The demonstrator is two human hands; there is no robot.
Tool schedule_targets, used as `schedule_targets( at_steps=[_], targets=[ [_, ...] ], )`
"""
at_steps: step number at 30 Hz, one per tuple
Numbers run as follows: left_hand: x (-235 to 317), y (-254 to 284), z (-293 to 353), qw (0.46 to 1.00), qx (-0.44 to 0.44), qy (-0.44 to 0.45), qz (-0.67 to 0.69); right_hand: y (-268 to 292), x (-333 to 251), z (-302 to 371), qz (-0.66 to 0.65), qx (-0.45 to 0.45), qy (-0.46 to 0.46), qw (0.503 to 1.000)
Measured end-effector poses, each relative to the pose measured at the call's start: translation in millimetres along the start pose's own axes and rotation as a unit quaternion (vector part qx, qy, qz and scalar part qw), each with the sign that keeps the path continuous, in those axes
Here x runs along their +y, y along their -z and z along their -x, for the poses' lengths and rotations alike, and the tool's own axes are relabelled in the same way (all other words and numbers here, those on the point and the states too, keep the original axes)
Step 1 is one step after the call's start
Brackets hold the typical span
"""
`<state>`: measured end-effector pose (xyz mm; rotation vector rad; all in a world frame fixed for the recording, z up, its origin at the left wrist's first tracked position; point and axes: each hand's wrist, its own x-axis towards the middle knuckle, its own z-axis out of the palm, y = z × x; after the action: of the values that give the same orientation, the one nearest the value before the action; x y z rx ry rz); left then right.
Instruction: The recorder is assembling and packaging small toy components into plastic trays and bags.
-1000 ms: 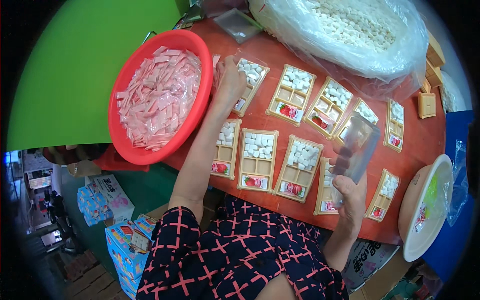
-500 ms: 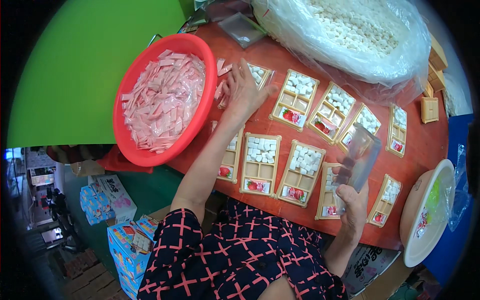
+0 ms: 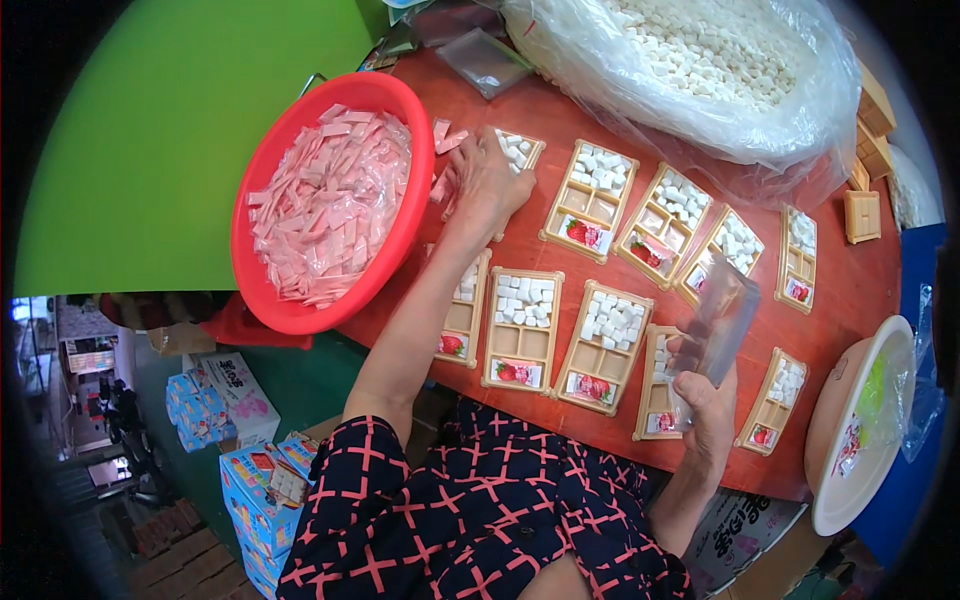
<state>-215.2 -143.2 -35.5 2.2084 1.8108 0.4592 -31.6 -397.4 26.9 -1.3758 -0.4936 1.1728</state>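
My left hand point(image 3: 487, 183) reaches across the red table point(image 3: 850, 290), resting on a beige divided tray point(image 3: 520, 152) of white cubes beside the red basin point(image 3: 325, 200) of pink wrapped sachets; a couple of pink sachets lie at its fingers. My right hand point(image 3: 703, 400) holds up a clear plastic bag point(image 3: 715, 325) near the table's front edge, above a tray point(image 3: 657, 385). Several beige trays point(image 3: 521, 330) with white cubes and strawberry-printed packets lie in two rows between the hands.
A big clear sack of white cubes point(image 3: 700, 70) fills the far side. A white bowl point(image 3: 860, 420) sits at right, a small clear box point(image 3: 485, 62) at the back. Blue cartons point(image 3: 255, 490) stand on the floor at left.
My left hand slid left from the far tray toward the basin's rim and loose pink sachets. My right hand kept the clear bag raised, nearly still.
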Motion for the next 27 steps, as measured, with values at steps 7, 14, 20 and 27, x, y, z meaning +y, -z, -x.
schedule_targets(
  at_steps=[7, 14, 20, 27],
  targets=[
    [8, -7, 15, 0.992, 0.092, -0.078, 0.044, 4, 2, 0, 0.006, 0.009, 0.01, 1.0],
    [10, -16, 16, 0.985, 0.117, -0.119, 0.047, 10, 5, -2, -0.009, -0.017, -0.024, 1.0],
    [7, -15, 15, 0.988, 0.079, -0.1, 0.084, 4, 2, -2, -0.004, 0.004, -0.001, 1.0],
    [19, 4, 19, 0.993, 0.037, -0.07, 0.093, 7, 4, 0, 0.004, 0.003, 0.0, 1.0]
  ],
)
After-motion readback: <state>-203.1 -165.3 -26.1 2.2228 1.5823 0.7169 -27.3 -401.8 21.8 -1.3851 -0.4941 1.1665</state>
